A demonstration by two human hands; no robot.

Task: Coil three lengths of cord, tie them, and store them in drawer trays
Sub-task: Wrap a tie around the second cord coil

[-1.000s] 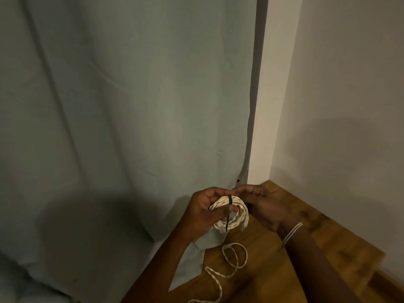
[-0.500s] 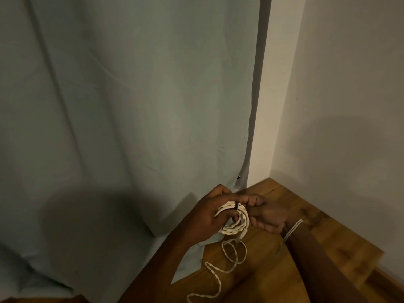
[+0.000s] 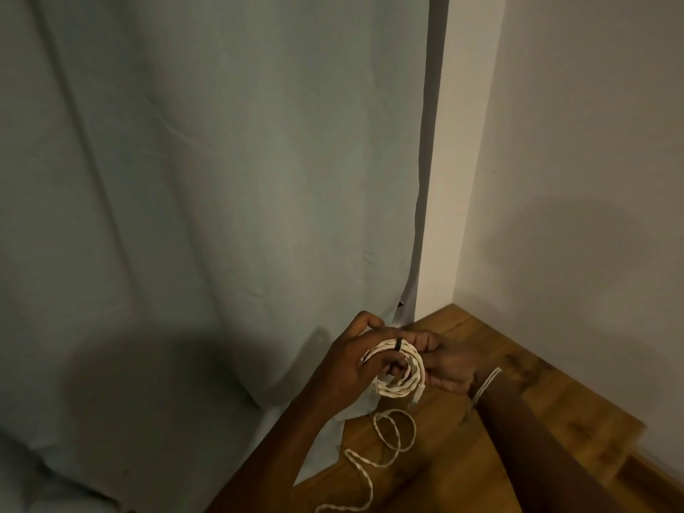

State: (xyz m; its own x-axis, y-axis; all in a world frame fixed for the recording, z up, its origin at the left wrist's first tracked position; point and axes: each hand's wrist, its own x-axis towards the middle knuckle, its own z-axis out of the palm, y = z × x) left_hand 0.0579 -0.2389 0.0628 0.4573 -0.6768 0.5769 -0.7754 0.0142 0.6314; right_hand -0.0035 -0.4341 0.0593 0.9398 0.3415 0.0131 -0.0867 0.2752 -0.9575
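Wooden boards (image 3: 492,457) fill the lower right, running toward a corner where two pale walls (image 3: 577,179) meet. Nearest the camera, a loose cord (image 3: 392,435) of twisted cream strands lies on the wood: its tail snakes up from the bottom edge, then forms a couple of slack overlapping loops just below the hands. Its long run goes roughly from the bottom edge up and to the right.

Above those loops, both forearms reach in from the bottom. The left hand (image 3: 351,364) has its fingers curled round the left side of a coiled cord (image 3: 401,372), with a fingertip showing through the middle of the ring. The right hand (image 3: 448,368) is on the far right side of the coil, fingers bent and gathered against its upper rim; whether they pinch the cord itself or the tie is hard to tell in the dim light. A pale band (image 3: 486,383) circles the right wrist.

The coil is held off the floor, between the two hands, a tight ring of several turns standing nearly on edge with its open face turned toward the camera. A black tie (image 3: 398,344) wraps the turns at the top of the ring. One short cord end hangs down from the lower right of the coil.

Beyond the hands, a grey-blue curtain (image 3: 222,179) hangs in broad folds across the left and middle, its hem pooling on the wood.
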